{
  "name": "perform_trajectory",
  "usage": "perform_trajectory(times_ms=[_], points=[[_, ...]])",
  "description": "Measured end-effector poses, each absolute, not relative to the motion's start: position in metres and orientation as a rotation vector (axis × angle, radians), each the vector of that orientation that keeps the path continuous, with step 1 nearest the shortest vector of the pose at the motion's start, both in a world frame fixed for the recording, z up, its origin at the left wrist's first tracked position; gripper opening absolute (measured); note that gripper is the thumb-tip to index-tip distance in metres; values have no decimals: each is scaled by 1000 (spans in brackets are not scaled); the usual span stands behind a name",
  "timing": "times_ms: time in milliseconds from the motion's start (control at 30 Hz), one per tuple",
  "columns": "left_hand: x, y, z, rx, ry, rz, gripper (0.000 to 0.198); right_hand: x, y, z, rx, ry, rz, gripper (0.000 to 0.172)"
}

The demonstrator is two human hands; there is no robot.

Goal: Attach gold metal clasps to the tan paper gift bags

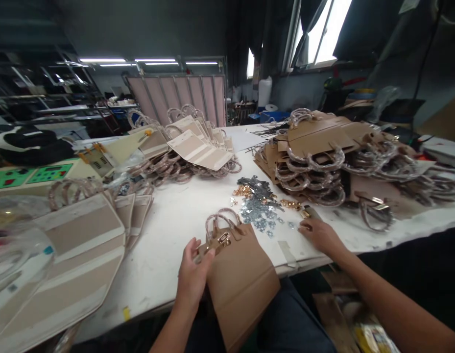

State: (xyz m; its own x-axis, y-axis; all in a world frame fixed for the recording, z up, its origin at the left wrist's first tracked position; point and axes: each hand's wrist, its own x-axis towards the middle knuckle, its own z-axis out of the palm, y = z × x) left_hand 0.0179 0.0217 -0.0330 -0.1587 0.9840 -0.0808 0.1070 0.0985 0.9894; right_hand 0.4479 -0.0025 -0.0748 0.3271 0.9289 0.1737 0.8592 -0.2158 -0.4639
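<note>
A tan handbag [242,269] with plastic-wrapped handles [223,219] rests against the table's front edge, over my lap. My left hand [195,267] is closed on its upper left edge, thumb in front, beside the gold clasp [224,239]. On the table to the right, my right hand [319,235] has its fingers closed at a small dark, gold-ended piece [310,213]; its kind is unclear. Close by lie a heap of small grey metal plates [258,201] and gold hardware pieces [290,203].
Many tan bag bodies with wrapped handles are piled at the right [319,137]. Beige-lined panels [201,149] form another pile at the back. More panels [87,230] stand at the left, near a machine with green control panels [51,173]. The white table [157,264] runs between them.
</note>
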Motion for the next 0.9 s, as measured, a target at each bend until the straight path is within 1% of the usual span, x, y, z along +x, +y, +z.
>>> perform_trajectory(times_ms=[67,133,200,267,333,400,433,500,733,900], points=[[11,25,-28,1477,1592,1276,68,449,-1,-70,-2109,-1567,222,18],[12,31,-18,1863,1594,1298,54,439,-2,-63,-2060,-1542,257,21],[22,42,-4,2190,1464,1199,38,414,-3,-53,-1890,-1516,342,24],[41,57,8,2416,1277,982,32,372,-5,-43,-1655,-1483,473,27],[63,75,16,2610,1154,662,34,323,-5,-34,-1533,-1434,602,28],[82,93,17,2749,1094,335,29,277,-4,-29,-1401,-1414,741,26],[89,101,17,2791,1070,203,23,259,-2,-29,-1332,-1414,821,23],[97,114,16,2828,1029,52,14,235,4,-31,-1242,-1371,928,19],[103,136,29,2844,833,-119,15,230,16,-51,-1146,-1334,922,15],[123,137,48,2736,821,-156,10,230,15,-53,-1132,-1292,940,7]])
